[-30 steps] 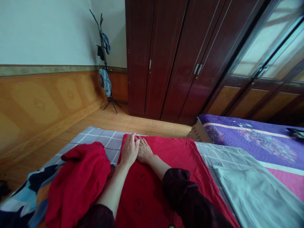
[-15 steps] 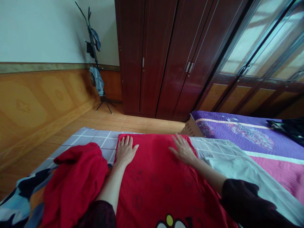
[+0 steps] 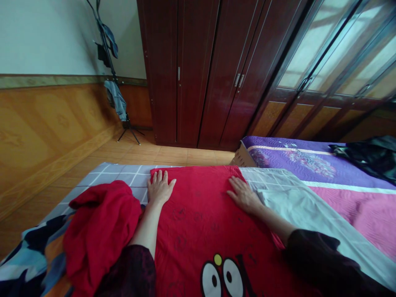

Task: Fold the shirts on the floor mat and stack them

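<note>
Red cloth (image 3: 198, 202) printed with 2 cartoon eyes (image 3: 234, 284) lies flat, faintly wrinkled, on a checked sheet (image 3: 133, 172). Left hand (image 3: 160, 191) and right hand (image 3: 246, 199) rest palm-down near its far corners, fingers spread. It looks thin, smooth and limp, probably light, not fragile, best gripped at those 2 corners.

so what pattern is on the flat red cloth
Red cloth: white cartoon eyes, yellow dot, small dark prints; best in head view.

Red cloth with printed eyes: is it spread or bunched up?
Spread: the red cloth lies broad, nearly smooth, printed eyes visible, under left hand and right hand.
</note>
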Motion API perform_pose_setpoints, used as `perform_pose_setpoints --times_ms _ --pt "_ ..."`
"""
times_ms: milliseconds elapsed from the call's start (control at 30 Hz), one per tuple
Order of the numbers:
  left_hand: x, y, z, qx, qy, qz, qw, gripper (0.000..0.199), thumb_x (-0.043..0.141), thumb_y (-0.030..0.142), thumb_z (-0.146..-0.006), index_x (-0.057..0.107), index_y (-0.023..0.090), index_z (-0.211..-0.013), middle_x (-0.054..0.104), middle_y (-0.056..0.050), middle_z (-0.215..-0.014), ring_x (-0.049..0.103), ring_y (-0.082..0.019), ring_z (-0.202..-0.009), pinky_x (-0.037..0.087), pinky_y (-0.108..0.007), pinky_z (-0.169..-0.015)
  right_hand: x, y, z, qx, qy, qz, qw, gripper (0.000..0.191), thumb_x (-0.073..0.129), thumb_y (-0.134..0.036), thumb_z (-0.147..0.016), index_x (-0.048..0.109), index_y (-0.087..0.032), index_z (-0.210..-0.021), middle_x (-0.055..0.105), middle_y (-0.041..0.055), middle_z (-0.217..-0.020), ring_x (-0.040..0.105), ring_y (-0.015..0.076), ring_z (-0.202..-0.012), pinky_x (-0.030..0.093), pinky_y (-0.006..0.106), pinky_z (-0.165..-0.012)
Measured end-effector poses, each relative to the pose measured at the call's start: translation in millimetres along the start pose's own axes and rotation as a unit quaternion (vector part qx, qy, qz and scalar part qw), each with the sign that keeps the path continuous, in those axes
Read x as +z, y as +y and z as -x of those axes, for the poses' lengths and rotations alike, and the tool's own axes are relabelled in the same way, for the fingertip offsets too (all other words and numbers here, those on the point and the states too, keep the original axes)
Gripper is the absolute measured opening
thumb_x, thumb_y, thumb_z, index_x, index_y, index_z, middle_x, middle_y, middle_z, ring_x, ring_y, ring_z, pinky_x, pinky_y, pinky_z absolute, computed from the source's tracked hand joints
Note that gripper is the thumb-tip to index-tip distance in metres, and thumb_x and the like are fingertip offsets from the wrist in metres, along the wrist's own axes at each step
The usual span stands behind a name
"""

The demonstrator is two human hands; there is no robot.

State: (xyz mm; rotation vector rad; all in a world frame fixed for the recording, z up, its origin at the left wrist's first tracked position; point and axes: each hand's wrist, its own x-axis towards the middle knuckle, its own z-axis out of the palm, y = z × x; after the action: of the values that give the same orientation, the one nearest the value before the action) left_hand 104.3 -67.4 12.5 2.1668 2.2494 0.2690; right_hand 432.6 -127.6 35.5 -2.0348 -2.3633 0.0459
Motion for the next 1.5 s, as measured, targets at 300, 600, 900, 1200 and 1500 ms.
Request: perform_pose_setpoints --times_ms 300,600,900,1200,1500 --pt "-4.9 -2.8 0.6 0.008 -0.003 0.003 1.000 0.064 0.027 0.050 -0.094 0.036 0.009 -0.142 0.030 -0.020 -0.149 0.025 -0.036 -0.138 0.024 -0.059 -0.106 7.4 -10.7 61.2 -0.130 0.012 -0.027 0.991 0.061 0.037 -0.048 -0.093 0.031 -0.017 -0.146 0.027 0.0108 -0.152 0.020 0.0271 -0.140 0.021 0.046 -0.113" --pt "-34.0 71.7 79.9 0.219 -0.077 0.047 0.972 0.070 0.027 0.061 -0.092 0.020 0.021 -0.149 0.016 -0.009 -0.156 0.011 -0.026 -0.143 0.012 -0.048 -0.114 7.1 -59.5 109.9 -0.258 0.007 -0.055 0.965 0.065 0.042 -0.052 -0.091 0.031 -0.020 -0.146 0.023 0.0109 -0.153 0.018 0.0279 -0.141 0.022 0.047 -0.113" --pt "-55.5 -5.0 192.5 0.186 -0.164 -0.012 0.969 0.075 0.039 0.056 -0.090 0.020 0.013 -0.149 0.009 -0.017 -0.154 0.006 -0.033 -0.142 0.013 -0.054 -0.112 -1.7 -18.9 158.3 -0.097 0.090 0.010 0.991 0.063 0.044 -0.048 -0.091 0.037 -0.012 -0.142 0.028 0.0185 -0.150 0.021 0.0349 -0.139 0.030 0.051 -0.108" --pt "-81.5 -73.6 298.6 0.263 -0.053 -0.067 0.961 0.051 0.053 0.038 -0.086 0.051 0.020 -0.134 0.044 -0.014 -0.142 0.043 -0.032 -0.129 0.039 -0.046 -0.104 -18.0 53.8 243.1 -0.018 0.111 -0.027 0.993 0.048 0.033 -0.041 -0.093 0.057 -0.012 -0.123 0.057 0.0165 -0.124 0.054 0.0301 -0.114 0.045 0.044 -0.093" --pt "-144.3 108.7 321.1 0.521 -0.184 0.105 0.827 0.050 0.059 0.040 -0.087 0.047 0.016 -0.130 0.048 -0.011 -0.139 0.050 -0.024 -0.122 0.044 -0.035 -0.100 -49.4 54.8 251.2 0.165 -0.040 -0.271 0.947 0.026 0.052 -0.044 -0.071 0.061 -0.020 -0.067 0.064 0.0025 -0.066 0.057 0.0171 -0.058 0.041 0.029 -0.056"
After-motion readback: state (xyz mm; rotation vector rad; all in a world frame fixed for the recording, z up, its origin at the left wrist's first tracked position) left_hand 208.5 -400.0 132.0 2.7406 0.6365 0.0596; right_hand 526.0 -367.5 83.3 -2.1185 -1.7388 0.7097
